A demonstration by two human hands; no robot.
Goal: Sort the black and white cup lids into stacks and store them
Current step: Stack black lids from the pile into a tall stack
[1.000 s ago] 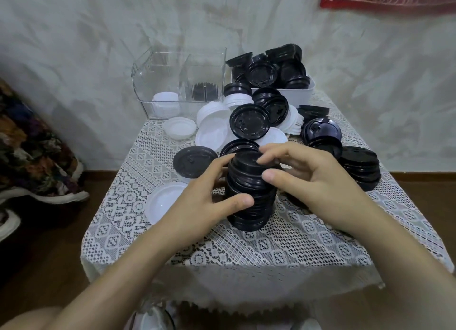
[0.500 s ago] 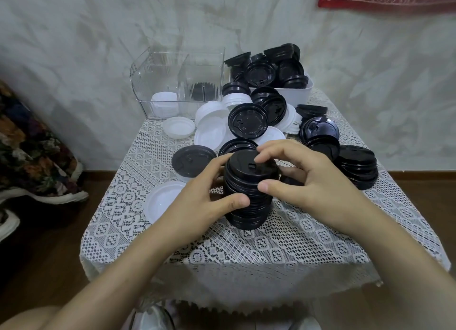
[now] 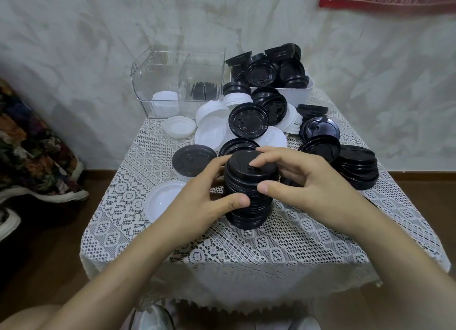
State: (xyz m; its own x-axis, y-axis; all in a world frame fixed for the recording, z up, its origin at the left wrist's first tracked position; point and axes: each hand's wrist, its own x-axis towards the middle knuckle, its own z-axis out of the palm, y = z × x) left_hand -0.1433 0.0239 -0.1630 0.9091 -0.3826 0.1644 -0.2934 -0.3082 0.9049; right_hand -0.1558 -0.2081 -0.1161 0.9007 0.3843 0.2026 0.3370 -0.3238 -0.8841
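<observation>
A tall stack of black lids (image 3: 249, 194) stands upright in the middle of the lace-covered table (image 3: 246, 245). My left hand (image 3: 197, 201) grips its left side, thumb across the front. My right hand (image 3: 303, 181) holds the right side, thumb on the front and fingertips on the top lid. Loose black and white lids (image 3: 246, 124) lie mixed behind the stack. A single white lid (image 3: 160, 201) lies left of my left hand. A shorter black stack (image 3: 357, 169) sits at the right.
A clear two-compartment bin (image 3: 177, 82) at the back left holds a few white lids (image 3: 164, 102) on the left and a black lid in the right part. A white tub (image 3: 296, 92) heaped with black lids stands back right. Shoes lie on the floor at left.
Both hands stay on the black stack. My right fingers have shifted onto the top lid, and the stack looks straighter and a little more compact than a second ago.
</observation>
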